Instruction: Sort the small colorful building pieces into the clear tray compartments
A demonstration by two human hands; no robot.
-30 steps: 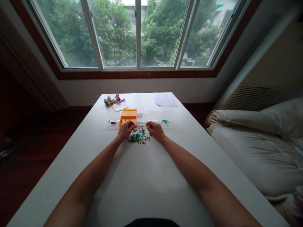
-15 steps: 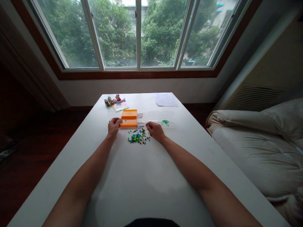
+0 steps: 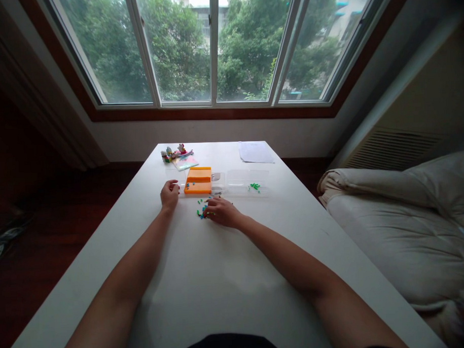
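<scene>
My left hand (image 3: 169,195) rests on the table just left of the orange tray (image 3: 197,180); its fingers are loosely curved and apart, with nothing seen in them. A few small blue pieces (image 3: 190,184) lie in the tray's near part. My right hand (image 3: 222,211) reaches over the pile of tiny coloured pieces (image 3: 201,214), fingertips pinched down among them and covering much of the pile. Whatever those fingers hold is too small to make out. Green pieces (image 3: 254,186) sit in a clear plastic box (image 3: 235,178) to the right.
Small built figures (image 3: 174,152) and a pastel sheet (image 3: 186,162) are at the table's far left. White papers (image 3: 256,152) lie at the far right. Beyond the table stands a window (image 3: 212,53), and a cushioned seat (image 3: 393,224) is on the right.
My right hand has moved left and nearer, from the pile's right side onto it. My left hand has drawn slightly left, away from the orange tray's edge, and its fingers have parted.
</scene>
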